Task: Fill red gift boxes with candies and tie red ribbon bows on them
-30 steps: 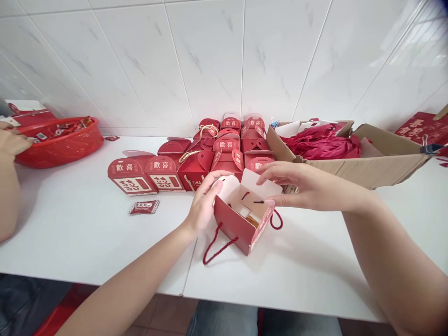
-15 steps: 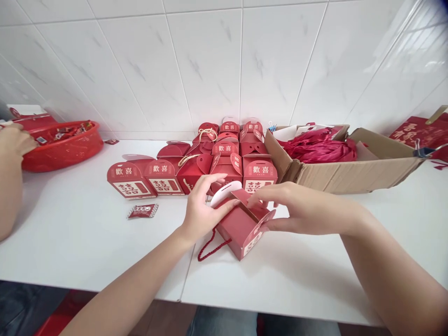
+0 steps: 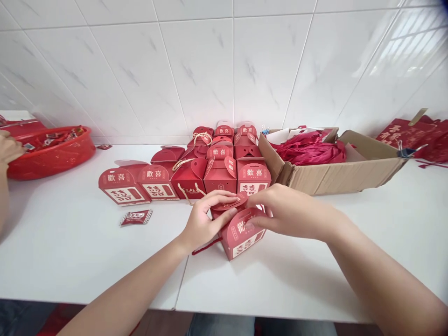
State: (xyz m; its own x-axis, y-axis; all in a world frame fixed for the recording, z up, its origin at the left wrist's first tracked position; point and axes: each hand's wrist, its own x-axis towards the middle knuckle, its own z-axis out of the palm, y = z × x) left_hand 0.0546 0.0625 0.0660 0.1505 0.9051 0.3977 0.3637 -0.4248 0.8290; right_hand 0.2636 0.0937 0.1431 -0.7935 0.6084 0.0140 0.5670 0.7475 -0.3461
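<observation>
A red paper gift box [image 3: 242,239] with a rounded front flap and white printed panel stands on the table between my hands. My left hand [image 3: 206,220] grips its left side, fingers over the far rounded flap and thumb near the top. My right hand [image 3: 292,212] holds the front flap, thumb on its outer face and fingers behind it, partly hidden. A dark red cord handle [image 3: 206,246] sticks out at the lower left. Just behind stand several similar red boxes [image 3: 220,176], some with beige rope handles. A wrapped candy [image 3: 136,217] lies to the left.
A cardboard box [image 3: 345,179] with crimson ribbon [image 3: 310,148] is at the right, red bags [image 3: 399,133] beyond it. At the far left, another person's hand [image 3: 10,148] is at a red basin [image 3: 58,156] of wrapped sweets. A tiled wall [image 3: 196,70] backs the table.
The front flap and the far flap of the gift box have swung up and inward over its top, moved by my hands. The view has shifted slightly.
</observation>
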